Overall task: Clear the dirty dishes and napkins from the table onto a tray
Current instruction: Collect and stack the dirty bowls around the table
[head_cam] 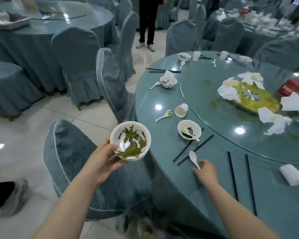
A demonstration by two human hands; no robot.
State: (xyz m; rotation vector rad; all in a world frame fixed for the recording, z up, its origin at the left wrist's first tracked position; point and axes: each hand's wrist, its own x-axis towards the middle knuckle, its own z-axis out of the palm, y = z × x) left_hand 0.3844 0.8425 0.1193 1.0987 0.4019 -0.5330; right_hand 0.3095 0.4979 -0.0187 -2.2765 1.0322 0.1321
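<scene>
My right hand (205, 171) pinched handle end of small white plastic spoon (194, 159); spoon pointed away from fingers. Left hand (102, 158) gripped dirty white bowl (130, 140), off to left.

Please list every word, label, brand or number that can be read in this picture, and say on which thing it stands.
None can be read.
Red box on the turntable: pale characters on its side, too blurred to read.
Red item on the far table: any print too small to tell.
Bowls, cups and spoons: no print visible.
</scene>
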